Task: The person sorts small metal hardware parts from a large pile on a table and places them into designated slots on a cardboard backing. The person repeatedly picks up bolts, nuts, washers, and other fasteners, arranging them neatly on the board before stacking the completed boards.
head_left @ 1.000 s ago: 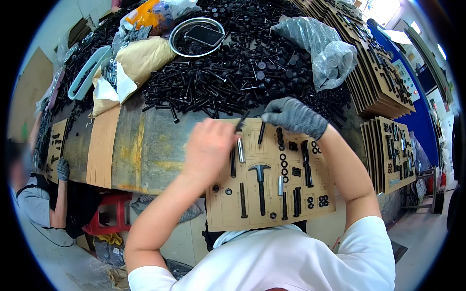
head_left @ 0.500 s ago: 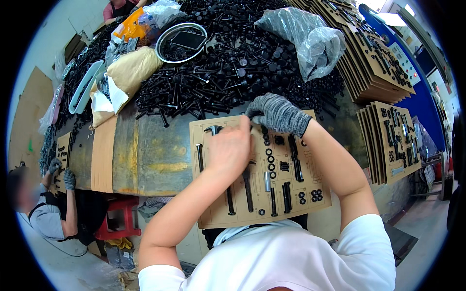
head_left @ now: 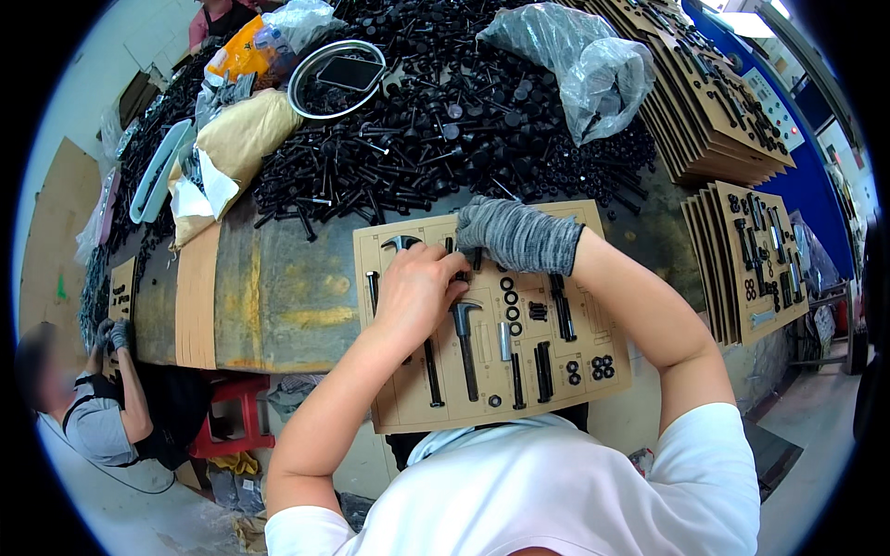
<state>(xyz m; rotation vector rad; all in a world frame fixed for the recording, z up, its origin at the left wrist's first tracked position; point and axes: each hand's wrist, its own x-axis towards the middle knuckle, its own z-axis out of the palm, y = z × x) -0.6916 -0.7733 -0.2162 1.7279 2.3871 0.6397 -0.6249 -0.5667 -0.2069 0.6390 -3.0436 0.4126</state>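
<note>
A brown cardboard board (head_left: 405,400) lies before me across the table's near edge. Dark bolts (head_left: 543,371), a column of black washers (head_left: 510,306), a silver sleeve (head_left: 504,341), nuts (head_left: 603,368) and a T-headed bolt (head_left: 466,347) are set out on it. Bare and bent at the fingers, my left hand (head_left: 415,289) is closed near the board's upper middle, fingertips by small dark parts. My right hand (head_left: 514,236), in a grey knit glove, is curled over the top edge, beside a short dark bolt (head_left: 477,259). What the fingertips of either hand hold is hidden.
Behind the board rises a big heap of black bolts (head_left: 371,167), with a metal bowl (head_left: 297,102) holding a phone, a clear plastic bag (head_left: 603,83) and a tan sack (head_left: 246,139). Filled boards (head_left: 751,259) stand at right. A gloved co-worker (head_left: 107,408) sits at far left.
The board has shifted slightly left. My left hand has drawn down and left, uncovering the T-headed bolt. My right hand has moved left and lower, its fingers now curled inward.
</note>
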